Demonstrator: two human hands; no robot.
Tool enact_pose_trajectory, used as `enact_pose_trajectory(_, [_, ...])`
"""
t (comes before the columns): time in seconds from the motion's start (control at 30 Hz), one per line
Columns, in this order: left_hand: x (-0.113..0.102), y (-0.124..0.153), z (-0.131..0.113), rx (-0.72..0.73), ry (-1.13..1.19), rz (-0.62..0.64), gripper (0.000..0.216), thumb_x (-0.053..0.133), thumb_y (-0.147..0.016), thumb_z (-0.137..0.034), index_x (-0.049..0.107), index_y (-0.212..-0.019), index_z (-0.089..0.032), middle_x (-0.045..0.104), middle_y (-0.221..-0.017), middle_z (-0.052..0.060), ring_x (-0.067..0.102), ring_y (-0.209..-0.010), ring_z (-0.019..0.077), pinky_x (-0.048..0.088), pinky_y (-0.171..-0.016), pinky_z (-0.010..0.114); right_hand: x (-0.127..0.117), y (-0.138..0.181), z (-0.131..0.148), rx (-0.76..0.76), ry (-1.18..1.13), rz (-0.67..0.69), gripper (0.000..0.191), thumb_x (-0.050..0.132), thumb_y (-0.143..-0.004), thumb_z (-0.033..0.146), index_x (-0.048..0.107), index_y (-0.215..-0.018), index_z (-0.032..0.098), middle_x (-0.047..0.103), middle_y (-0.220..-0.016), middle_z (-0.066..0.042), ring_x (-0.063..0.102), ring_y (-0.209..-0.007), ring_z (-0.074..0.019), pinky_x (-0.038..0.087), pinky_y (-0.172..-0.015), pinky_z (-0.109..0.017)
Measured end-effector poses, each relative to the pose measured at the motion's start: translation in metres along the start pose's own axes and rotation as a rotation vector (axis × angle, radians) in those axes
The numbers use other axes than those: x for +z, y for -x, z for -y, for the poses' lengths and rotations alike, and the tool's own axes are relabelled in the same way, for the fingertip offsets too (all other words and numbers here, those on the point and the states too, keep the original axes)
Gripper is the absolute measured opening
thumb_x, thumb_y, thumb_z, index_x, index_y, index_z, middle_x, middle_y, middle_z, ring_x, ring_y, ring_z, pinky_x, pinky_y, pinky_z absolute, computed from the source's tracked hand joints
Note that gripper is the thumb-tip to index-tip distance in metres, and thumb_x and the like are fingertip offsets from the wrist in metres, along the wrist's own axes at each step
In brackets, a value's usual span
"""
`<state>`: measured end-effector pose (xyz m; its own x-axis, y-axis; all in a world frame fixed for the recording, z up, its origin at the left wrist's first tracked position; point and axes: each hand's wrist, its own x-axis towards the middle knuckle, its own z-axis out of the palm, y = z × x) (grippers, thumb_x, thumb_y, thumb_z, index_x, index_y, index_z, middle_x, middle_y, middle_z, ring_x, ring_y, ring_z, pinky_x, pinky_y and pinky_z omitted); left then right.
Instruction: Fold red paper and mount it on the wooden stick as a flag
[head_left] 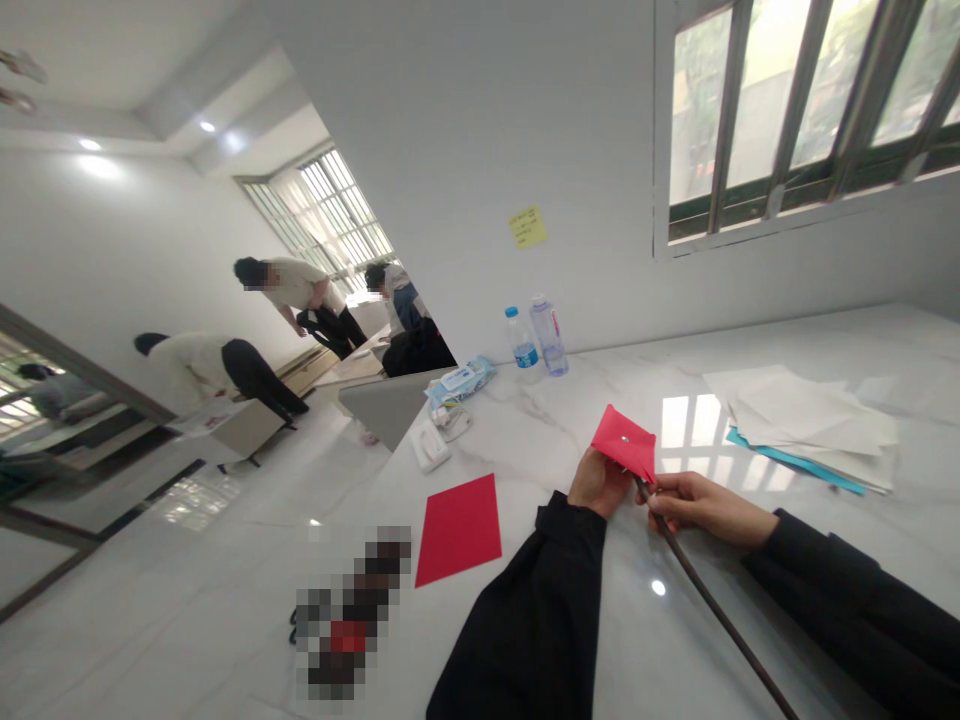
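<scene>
Red folded paper (627,442) part-hides L hand (598,484); rod (712,588) cut off at btm.

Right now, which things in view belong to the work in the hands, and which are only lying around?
In the work:
pinned red paper, in the left hand
dark rod, at the right hand
flat red sheet, probably, by its matching colour

Seemingly just lying around:
blue-capped bottle
clear bottle
wipes packet
pile of white sheets
</scene>
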<state>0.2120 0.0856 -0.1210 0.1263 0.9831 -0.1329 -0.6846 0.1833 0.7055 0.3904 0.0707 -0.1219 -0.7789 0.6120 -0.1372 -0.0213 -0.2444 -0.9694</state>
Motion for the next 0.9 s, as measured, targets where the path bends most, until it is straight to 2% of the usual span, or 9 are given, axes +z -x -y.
enact_pose_trajectory(0.6, [-0.0001, 0.0011, -0.0006, -0.006, -0.050, 0.029, 0.027, 0.078, -0.079, -0.036, 0.062, -0.080, -0.015, 0.062, -0.071, 0.005, 0.057, -0.060, 0.0164, 0.040, -0.055, 0.028, 0.0011, 0.0002, 0.0023, -0.010, 0.034, -0.003, 0.049, 0.076, -0.083, 0.059, 0.065, -0.099, 0.015, 0.072, -0.084, -0.007, 0.062, -0.070, -0.0148, 0.046, -0.064, -0.028])
enact_pose_trajectory(0.9, [-0.0011, 0.0010, 0.0016, -0.022, -0.092, 0.051, 0.033, 0.077, -0.081, -0.044, 0.063, -0.085, -0.014, 0.065, -0.074, 0.007, 0.060, -0.060, 0.0181, 0.044, -0.055, 0.029, 0.0021, 0.0009, 0.0026, -0.006, 0.022, -0.007, 0.047, 0.076, -0.082, 0.059, 0.065, -0.096, 0.015, 0.072, -0.084, -0.008, 0.062, -0.070, -0.0156, 0.047, -0.064, -0.029])
